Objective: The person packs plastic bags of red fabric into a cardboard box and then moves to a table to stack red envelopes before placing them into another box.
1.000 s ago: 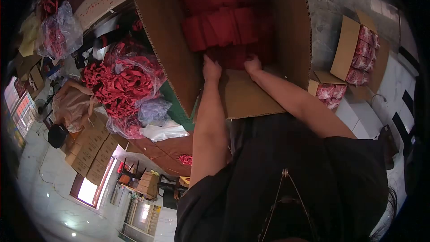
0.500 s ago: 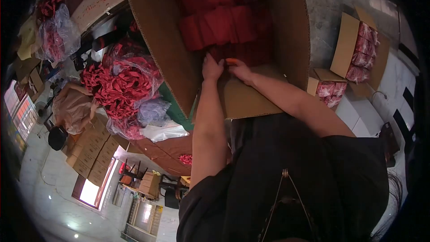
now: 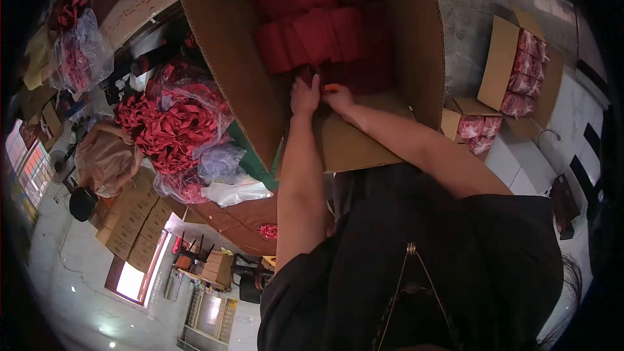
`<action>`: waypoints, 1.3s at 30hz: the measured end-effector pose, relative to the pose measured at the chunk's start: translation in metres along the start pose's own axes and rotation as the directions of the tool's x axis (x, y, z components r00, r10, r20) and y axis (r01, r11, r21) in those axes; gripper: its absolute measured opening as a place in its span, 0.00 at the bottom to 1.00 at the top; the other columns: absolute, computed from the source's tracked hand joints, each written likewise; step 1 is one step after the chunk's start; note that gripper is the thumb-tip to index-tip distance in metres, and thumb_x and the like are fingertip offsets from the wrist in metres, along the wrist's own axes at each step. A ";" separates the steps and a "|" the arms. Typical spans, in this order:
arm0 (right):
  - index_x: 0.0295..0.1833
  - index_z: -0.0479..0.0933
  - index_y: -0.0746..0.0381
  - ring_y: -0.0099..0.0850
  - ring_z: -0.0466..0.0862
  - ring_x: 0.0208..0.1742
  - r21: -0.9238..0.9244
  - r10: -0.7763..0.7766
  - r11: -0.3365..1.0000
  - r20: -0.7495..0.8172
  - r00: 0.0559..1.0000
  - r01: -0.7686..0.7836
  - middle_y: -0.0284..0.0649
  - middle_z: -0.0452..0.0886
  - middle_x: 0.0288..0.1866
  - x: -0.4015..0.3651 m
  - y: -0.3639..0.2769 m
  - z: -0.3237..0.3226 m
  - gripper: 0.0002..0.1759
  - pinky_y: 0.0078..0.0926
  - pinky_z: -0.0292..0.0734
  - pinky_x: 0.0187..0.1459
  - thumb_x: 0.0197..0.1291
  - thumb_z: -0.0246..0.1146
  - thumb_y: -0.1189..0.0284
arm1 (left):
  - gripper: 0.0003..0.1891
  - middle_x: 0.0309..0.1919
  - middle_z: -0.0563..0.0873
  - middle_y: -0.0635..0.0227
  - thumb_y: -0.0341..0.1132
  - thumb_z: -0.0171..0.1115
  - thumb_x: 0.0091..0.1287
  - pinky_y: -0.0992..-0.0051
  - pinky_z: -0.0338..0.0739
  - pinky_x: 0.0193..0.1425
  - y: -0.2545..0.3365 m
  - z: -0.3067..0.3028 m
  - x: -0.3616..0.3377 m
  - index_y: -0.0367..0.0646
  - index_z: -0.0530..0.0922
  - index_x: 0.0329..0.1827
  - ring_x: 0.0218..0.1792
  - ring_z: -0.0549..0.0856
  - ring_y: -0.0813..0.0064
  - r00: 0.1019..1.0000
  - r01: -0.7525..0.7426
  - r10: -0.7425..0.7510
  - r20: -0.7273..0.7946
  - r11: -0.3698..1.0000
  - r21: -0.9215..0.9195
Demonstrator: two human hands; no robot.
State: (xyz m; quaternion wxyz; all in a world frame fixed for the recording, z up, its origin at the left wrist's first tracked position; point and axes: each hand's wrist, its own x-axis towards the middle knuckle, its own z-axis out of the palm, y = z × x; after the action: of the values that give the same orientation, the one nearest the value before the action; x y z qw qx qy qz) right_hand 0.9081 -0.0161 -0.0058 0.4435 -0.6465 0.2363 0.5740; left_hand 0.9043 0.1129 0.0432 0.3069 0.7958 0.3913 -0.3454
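Observation:
Both hands reach into a large open cardboard carton [image 3: 413, 45] holding red packages [image 3: 309, 39], one printed with a gold emblem. My left hand [image 3: 304, 96] is closed at the lower edge of the packages, its thumb raised against a dark red piece [image 3: 307, 77] whose kind I cannot make out. Beside it, my right hand [image 3: 339, 99] is closed around a small orange object [image 3: 330, 88], mostly hidden by the fingers. The hands are close together, just above the carton's near inner wall.
Red ribbon-like strips in clear plastic [image 3: 172, 117] are heaped left of the carton. Another person [image 3: 107, 159] is beyond them, near stacked cartons [image 3: 133, 221]. On the right, an open carton [image 3: 500, 65] and a smaller carton [image 3: 471, 107] hold wrapped red packs.
My left hand's fingers have drawn in, and a dark red piece now shows at its thumb. The right hand stays beside it with the orange object. The whole view has shifted slightly.

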 end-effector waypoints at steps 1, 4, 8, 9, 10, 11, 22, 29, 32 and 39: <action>0.63 0.71 0.65 0.35 0.74 0.62 0.071 -0.051 0.996 0.011 0.999 0.050 0.46 0.73 0.67 -0.007 -0.004 0.015 0.24 0.28 0.71 0.61 0.60 0.60 0.75 | 0.38 0.69 0.67 0.43 0.57 0.46 0.72 0.58 0.64 0.71 0.001 -0.001 0.001 0.33 0.57 0.74 0.67 0.69 0.46 1.000 0.003 -0.003 0.011 1.000 -0.006; 0.61 0.73 0.66 0.34 0.74 0.61 0.223 -0.087 0.973 0.151 0.985 0.052 0.43 0.75 0.64 -0.033 -0.020 0.014 0.22 0.29 0.71 0.61 0.60 0.59 0.77 | 0.42 0.71 0.65 0.44 0.61 0.48 0.70 0.59 0.62 0.72 -0.001 -0.014 0.000 0.34 0.54 0.75 0.69 0.68 0.47 0.998 0.016 -0.012 0.054 0.996 -0.082; 0.67 0.69 0.64 0.34 0.74 0.62 0.138 -0.068 0.990 0.268 0.961 0.031 0.42 0.74 0.63 -0.026 -0.014 -0.010 0.28 0.28 0.70 0.64 0.59 0.61 0.77 | 0.42 0.68 0.68 0.43 0.55 0.58 0.67 0.58 0.65 0.70 -0.013 -0.002 0.000 0.35 0.55 0.74 0.67 0.70 0.47 0.994 -0.112 0.113 -0.009 0.990 0.090; 0.69 0.67 0.63 0.36 0.74 0.63 0.134 -0.049 0.990 0.063 0.997 0.041 0.44 0.73 0.65 -0.016 -0.007 -0.019 0.30 0.29 0.69 0.65 0.59 0.60 0.77 | 0.42 0.68 0.68 0.43 0.55 0.58 0.67 0.58 0.65 0.70 -0.015 0.002 0.003 0.35 0.55 0.74 0.67 0.70 0.47 0.994 -0.111 0.112 -0.010 0.990 0.088; 0.71 0.65 0.61 0.37 0.73 0.65 0.130 -0.028 0.990 -0.145 0.989 0.047 0.46 0.72 0.67 -0.005 0.005 -0.025 0.32 0.30 0.69 0.66 0.59 0.60 0.78 | 0.39 0.66 0.70 0.43 0.52 0.60 0.66 0.58 0.66 0.69 -0.014 0.003 0.006 0.35 0.57 0.73 0.65 0.71 0.47 0.998 -0.060 0.061 -0.015 0.996 0.068; 0.71 0.66 0.61 0.39 0.73 0.65 0.022 0.022 1.000 -0.320 0.947 -0.016 0.47 0.72 0.67 -0.025 -0.014 -0.037 0.32 0.31 0.69 0.66 0.59 0.59 0.77 | 0.37 0.65 0.72 0.43 0.49 0.62 0.66 0.57 0.68 0.67 -0.015 0.005 0.010 0.35 0.59 0.71 0.64 0.73 0.47 1.000 -0.012 0.013 -0.021 0.999 0.048; 0.66 0.70 0.61 0.44 0.76 0.63 -0.069 -0.028 0.998 -0.387 0.922 0.001 0.51 0.75 0.64 -0.011 -0.003 -0.043 0.30 0.33 0.71 0.64 0.55 0.64 0.71 | 0.36 0.60 0.75 0.43 0.50 0.62 0.65 0.52 0.70 0.64 -0.014 0.014 0.008 0.36 0.60 0.68 0.61 0.74 0.42 0.995 0.018 -0.016 -0.100 1.000 0.022; 0.55 0.74 0.62 0.34 0.80 0.50 0.082 -0.075 0.991 -0.271 0.960 0.101 0.42 0.81 0.48 -0.028 -0.006 -0.024 0.20 0.30 0.75 0.57 0.56 0.65 0.74 | 0.44 0.70 0.67 0.43 0.60 0.53 0.69 0.59 0.63 0.72 -0.007 0.006 0.007 0.32 0.54 0.75 0.68 0.69 0.48 0.999 0.044 -0.045 0.024 0.998 0.032; 0.53 0.76 0.65 0.28 0.82 0.42 0.203 -0.216 0.949 -0.138 0.967 0.241 0.38 0.84 0.41 -0.017 0.002 0.011 0.21 0.25 0.77 0.47 0.51 0.67 0.80 | 0.43 0.70 0.66 0.43 0.61 0.51 0.69 0.60 0.63 0.72 -0.002 0.000 0.004 0.33 0.56 0.74 0.68 0.69 0.48 0.998 0.056 -0.056 0.007 0.997 -0.056; 0.64 0.71 0.64 0.34 0.77 0.56 0.164 -0.161 0.977 0.134 0.978 0.138 0.43 0.77 0.58 -0.011 -0.003 -0.005 0.25 0.29 0.73 0.60 0.59 0.58 0.83 | 0.42 0.68 0.69 0.42 0.54 0.59 0.67 0.61 0.65 0.70 -0.034 0.006 0.015 0.33 0.56 0.75 0.66 0.72 0.48 0.991 -0.134 0.130 -0.045 0.984 -0.119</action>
State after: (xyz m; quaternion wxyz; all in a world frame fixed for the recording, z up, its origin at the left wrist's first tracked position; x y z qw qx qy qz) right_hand 0.9110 -0.0212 0.0057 0.5501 -0.5824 0.1974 0.5650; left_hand 0.8812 0.1319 0.0203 0.3699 0.8060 0.3636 -0.2852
